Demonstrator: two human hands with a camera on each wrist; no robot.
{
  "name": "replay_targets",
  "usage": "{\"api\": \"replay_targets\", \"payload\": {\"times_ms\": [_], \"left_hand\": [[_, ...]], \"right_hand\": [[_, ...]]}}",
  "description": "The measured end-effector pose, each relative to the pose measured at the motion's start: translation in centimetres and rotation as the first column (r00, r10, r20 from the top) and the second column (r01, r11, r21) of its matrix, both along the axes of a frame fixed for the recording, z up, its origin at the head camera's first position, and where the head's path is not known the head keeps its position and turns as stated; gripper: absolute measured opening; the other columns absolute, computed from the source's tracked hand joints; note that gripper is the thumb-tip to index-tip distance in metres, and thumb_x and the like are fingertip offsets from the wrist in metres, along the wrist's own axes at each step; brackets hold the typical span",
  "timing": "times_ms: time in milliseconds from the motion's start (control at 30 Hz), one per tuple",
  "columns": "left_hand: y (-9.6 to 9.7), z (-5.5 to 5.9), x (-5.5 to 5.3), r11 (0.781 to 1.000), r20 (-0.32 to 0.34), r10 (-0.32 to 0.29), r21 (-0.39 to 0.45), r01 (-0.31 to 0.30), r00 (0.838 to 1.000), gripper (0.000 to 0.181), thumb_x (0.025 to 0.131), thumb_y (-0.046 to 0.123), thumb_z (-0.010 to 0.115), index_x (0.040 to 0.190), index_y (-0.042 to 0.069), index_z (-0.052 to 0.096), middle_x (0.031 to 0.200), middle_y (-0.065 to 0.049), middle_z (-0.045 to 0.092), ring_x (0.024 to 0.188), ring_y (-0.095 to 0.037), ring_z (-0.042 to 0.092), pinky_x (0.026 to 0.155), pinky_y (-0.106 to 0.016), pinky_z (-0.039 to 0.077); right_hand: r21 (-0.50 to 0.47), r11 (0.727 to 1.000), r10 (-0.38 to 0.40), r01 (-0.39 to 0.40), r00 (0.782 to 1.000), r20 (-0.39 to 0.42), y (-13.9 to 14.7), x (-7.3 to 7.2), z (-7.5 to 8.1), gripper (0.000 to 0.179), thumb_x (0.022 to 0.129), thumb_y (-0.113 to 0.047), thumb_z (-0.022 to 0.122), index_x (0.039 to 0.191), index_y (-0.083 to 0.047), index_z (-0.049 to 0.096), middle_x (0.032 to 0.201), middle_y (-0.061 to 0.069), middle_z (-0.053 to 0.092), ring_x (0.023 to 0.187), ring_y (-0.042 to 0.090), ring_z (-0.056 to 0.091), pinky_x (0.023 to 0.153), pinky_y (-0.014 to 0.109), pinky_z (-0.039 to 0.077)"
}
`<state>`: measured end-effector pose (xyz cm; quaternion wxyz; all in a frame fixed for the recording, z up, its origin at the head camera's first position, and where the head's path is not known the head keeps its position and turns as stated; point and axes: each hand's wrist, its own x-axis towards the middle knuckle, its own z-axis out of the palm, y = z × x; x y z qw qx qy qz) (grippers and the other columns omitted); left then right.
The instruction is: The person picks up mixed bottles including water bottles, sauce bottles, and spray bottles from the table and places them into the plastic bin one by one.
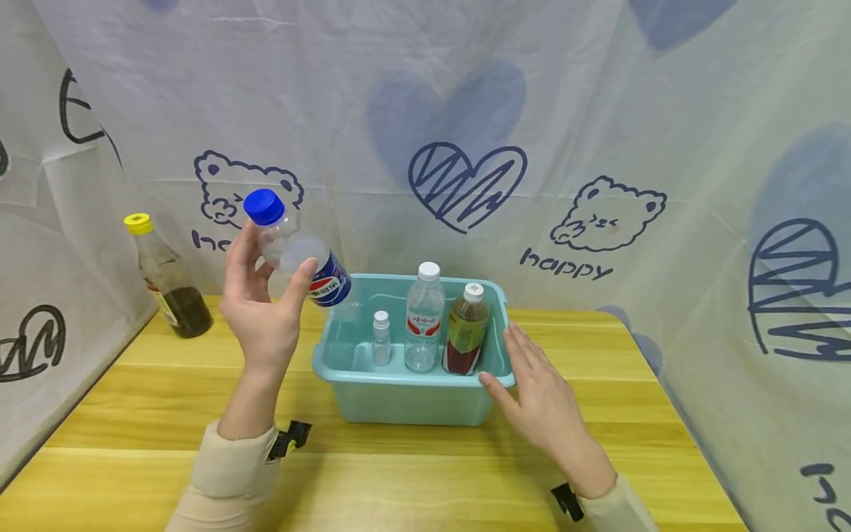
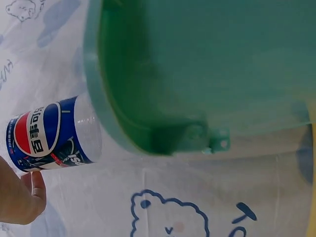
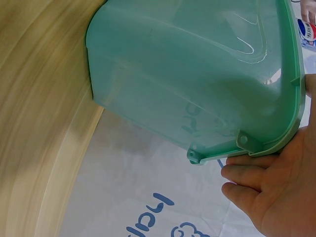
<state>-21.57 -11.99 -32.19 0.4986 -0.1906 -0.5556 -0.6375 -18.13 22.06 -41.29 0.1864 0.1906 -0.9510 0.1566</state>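
Note:
My left hand [image 1: 266, 318] grips a clear Pepsi bottle [image 1: 329, 282] with a blue cap and blue label. The bottle is tilted, cap up to the left, its base by the left rim of a teal plastic basin [image 1: 411, 403]. In the left wrist view, the bottle's label [image 2: 44, 131] shows beside the basin's rim. On the basin's right rim rests my right hand [image 1: 548, 403], fingers straight. Inside the basin stand a small clear bottle [image 1: 381, 341], a clear water bottle [image 1: 424, 299] with a white cap, and a bottle of dark drink [image 1: 467, 329].
A yellow-capped bottle of dark liquid [image 1: 179, 299] stands at the left back of the wooden table [image 1: 412, 480]. Behind and along both sides hangs a white cloth [image 1: 346, 111] printed with hearts and bears.

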Motion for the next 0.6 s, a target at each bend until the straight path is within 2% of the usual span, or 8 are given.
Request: {"api": "replay_targets", "payload": {"times_ms": [167, 367, 600], "left_hand": [[0.9, 0.1, 0.5, 0.998, -0.012, -0.047, -0.039, 0.046, 0.999, 0.068, 0.087, 0.016, 0.086, 0.145, -0.002, 0.055, 0.141, -0.009, 0.060, 0.129, -0.031, 0.055, 0.102, -0.032, 0.052], [2.6, -0.7, 0.6, 0.989, 0.003, -0.118, -0.090, 0.118, 0.993, 0.077, 0.087, 0.034, 0.087, 0.145, -0.004, 0.054, 0.139, -0.008, 0.059, 0.128, -0.029, 0.056, 0.103, -0.031, 0.052], [4.7, -2.0, 0.2, 0.965, 0.045, -0.186, -0.178, 0.191, 0.982, 0.074, 0.088, 0.027, 0.086, 0.145, -0.006, 0.052, 0.141, -0.006, 0.057, 0.130, -0.024, 0.055, 0.101, -0.029, 0.052]], "right_hand": [[-0.003, 1.000, -0.001, 0.001, 1.000, 0.005, 0.0, 0.0, 0.0, 0.081, 0.106, -0.054, 0.051, 0.159, 0.004, 0.033, 0.167, 0.020, 0.029, 0.151, 0.040, 0.035, 0.123, 0.054, 0.031], [-0.002, 1.000, -0.001, 0.001, 1.000, 0.015, 0.0, 0.1, 0.1, 0.081, 0.106, -0.054, 0.050, 0.160, 0.004, 0.033, 0.167, 0.020, 0.029, 0.152, 0.039, 0.033, 0.124, 0.053, 0.030], [-0.003, 1.000, 0.000, 0.000, 1.000, 0.012, 0.0, 0.0, 0.1, 0.081, 0.106, -0.054, 0.050, 0.160, 0.004, 0.032, 0.167, 0.020, 0.028, 0.152, 0.040, 0.033, 0.124, 0.053, 0.030]]}}
